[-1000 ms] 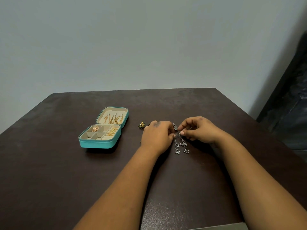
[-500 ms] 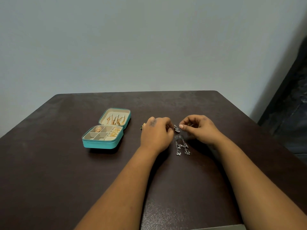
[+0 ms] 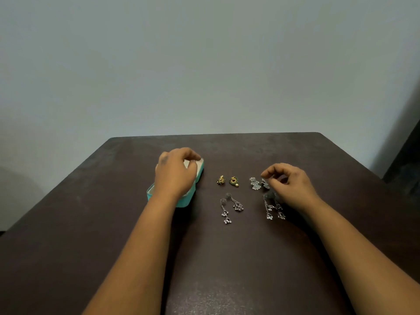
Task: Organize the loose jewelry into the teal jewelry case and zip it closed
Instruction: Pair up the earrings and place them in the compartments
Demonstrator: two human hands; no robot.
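The teal jewelry case [image 3: 186, 200] lies open on the dark table [image 3: 227, 264], mostly covered by my left hand [image 3: 175, 173], whose fingers curl down into it; anything in them is hidden. To its right lie two gold-green earrings [image 3: 227, 180], a silver fan earring [image 3: 254, 183], and a silver dangling earring [image 3: 230, 208]. A second dangling earring [image 3: 273, 209] lies partly under my right hand [image 3: 288, 184]. That hand's thumb and forefinger pinch a small silver earring [image 3: 265, 184] beside the fan earring.
A plain pale wall stands behind the table's far edge. A dark piece of furniture [image 3: 406, 160] sits at the right, beyond the table's right edge.
My left hand has moved left from the dangling earrings to the case. The dangling earrings now lie apart as two. The view has shifted, and the gold-green earrings are uncovered.
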